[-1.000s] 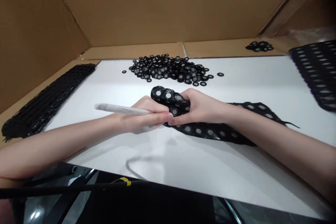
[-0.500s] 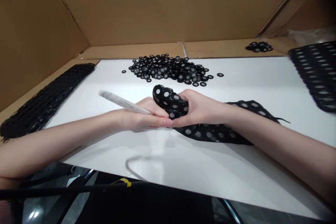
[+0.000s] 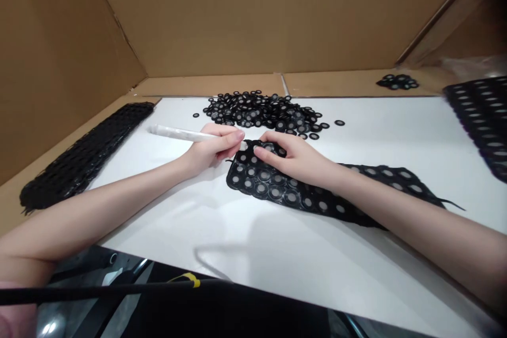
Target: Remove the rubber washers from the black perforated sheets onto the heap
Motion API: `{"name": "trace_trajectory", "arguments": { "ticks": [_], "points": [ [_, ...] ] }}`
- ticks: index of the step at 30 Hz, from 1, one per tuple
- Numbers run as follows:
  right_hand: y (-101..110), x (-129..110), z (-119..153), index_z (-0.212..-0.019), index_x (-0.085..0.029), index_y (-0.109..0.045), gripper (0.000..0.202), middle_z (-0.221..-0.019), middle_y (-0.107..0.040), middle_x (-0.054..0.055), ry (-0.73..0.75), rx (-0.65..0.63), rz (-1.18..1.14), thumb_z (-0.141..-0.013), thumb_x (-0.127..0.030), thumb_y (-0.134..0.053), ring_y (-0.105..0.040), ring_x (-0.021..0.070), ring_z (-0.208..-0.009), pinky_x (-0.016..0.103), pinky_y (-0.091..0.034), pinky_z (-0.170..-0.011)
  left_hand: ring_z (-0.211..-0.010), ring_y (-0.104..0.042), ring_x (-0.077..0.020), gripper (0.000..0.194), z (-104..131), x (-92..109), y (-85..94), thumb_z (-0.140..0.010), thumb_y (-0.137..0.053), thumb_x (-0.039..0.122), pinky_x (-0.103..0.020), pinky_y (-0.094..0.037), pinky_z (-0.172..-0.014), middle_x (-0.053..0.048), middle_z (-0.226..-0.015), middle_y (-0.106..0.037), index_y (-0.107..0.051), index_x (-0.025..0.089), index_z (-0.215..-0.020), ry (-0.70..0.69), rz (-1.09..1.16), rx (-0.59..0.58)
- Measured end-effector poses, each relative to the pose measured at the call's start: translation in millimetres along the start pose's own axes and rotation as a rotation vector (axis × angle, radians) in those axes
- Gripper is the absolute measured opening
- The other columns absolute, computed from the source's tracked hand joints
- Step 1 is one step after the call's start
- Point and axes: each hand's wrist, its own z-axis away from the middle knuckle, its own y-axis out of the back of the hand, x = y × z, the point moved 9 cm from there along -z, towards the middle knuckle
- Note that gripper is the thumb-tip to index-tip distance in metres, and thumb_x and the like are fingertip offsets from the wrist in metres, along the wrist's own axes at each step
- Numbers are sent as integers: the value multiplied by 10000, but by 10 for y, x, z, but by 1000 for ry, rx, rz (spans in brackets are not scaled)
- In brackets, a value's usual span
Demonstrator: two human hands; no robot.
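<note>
A black strip (image 3: 276, 194) of joined rings with pale centres lies on the white board, running from the middle toward the right. My left hand (image 3: 216, 145) is closed round a whitish pen-like stick (image 3: 180, 133), its fingertips beside the strip's upper left corner. With thumb and fingers my right hand (image 3: 291, 156) grips the strip's upper edge near that same end. My right forearm covers part of the strip. Behind both hands is a heap of loose black rings (image 3: 261, 111).
A stacked black mesh bundle (image 3: 87, 153) lies along the left edge. Another dotted sheet (image 3: 481, 116) is at the far right, and a small ring cluster (image 3: 397, 82) rests on the cardboard. Cardboard walls (image 3: 253, 16) stand behind. A black cable (image 3: 119, 289) crosses in front.
The strip's left end, curled up between my hands before, now lies flat. My left hand has moved up and left from the right one with the stick. The view has shifted slightly.
</note>
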Motion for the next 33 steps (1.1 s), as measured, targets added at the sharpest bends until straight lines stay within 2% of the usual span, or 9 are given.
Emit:
{"name": "trace_trajectory", "arguments": {
  "ticks": [2, 5, 10, 17, 24, 30, 33],
  "points": [
    [-37, -18, -65, -863, -191, -587, 197, -837, -644, 38, 13, 47, 37, -862, -355, -478, -557, 194, -777, 328, -376, -738, -409, -315, -59, 465, -33, -44, -5, -859, -519, 410, -231, -189, -426, 41, -413, -342, -440, 137, -491, 24, -64, -29],
    [-52, -46, -139, -800, -191, -584, 66, -873, -647, 44, 44, 108, 84, -781, -254, -581, -549, 213, -841, 329, -361, -737, -421, -303, -60, 445, -77, -121, -27, -873, -490, 415, -226, -195, -439, 49, -430, -341, -449, 138, -527, 66, -126, -76],
    [-9, 18, -145, -671, -193, -549, 120, -780, -625, 28, 47, 185, -37, -738, -257, -625, -523, 184, -753, 315, -376, -694, -519, -368, -79, 436, -111, -116, -94, -909, -439, 411, -222, -275, -528, 42, -491, -376, -462, 140, -568, 15, -261, -171],
    [5, 74, -144, -631, -186, -591, 115, -700, -579, 12, 51, 218, -127, -704, -243, -659, -504, 151, -668, 294, -382, -638, -565, -395, -101, 409, -103, -24, -172, -919, -409, 331, -254, -312, -564, 16, -551, -430, -459, 156, -553, -26, -420, -209],
    [6, 59, -152, -597, -181, -568, 127, -687, -550, 14, 56, 251, -150, -683, -201, -659, -504, 148, -644, 288, -386, -605, -544, -356, -85, 418, -94, -66, -231, -917, -411, 330, -248, -276, -538, 27, -533, -393, -429, 148, -540, -3, -388, -282],
    [-23, 14, -106, -711, -192, -608, 111, -764, -643, 29, 34, 168, -67, -696, -286, -664, -554, 201, -766, 344, -392, -723, -456, -288, -61, 425, -72, -118, -102, -892, -480, 349, -235, -211, -465, 54, -449, -318, -453, 137, -525, 80, -163, -170],
    [-40, -16, -90, -673, -196, -567, 159, -718, -630, 29, 18, 116, 8, -710, -325, -652, -543, 229, -807, 356, -370, -727, -453, -293, -58, 423, -28, -64, -71, -887, -496, 347, -238, -189, -455, 50, -452, -331, -458, 134, -524, 60, -112, -133]
  ]
}}
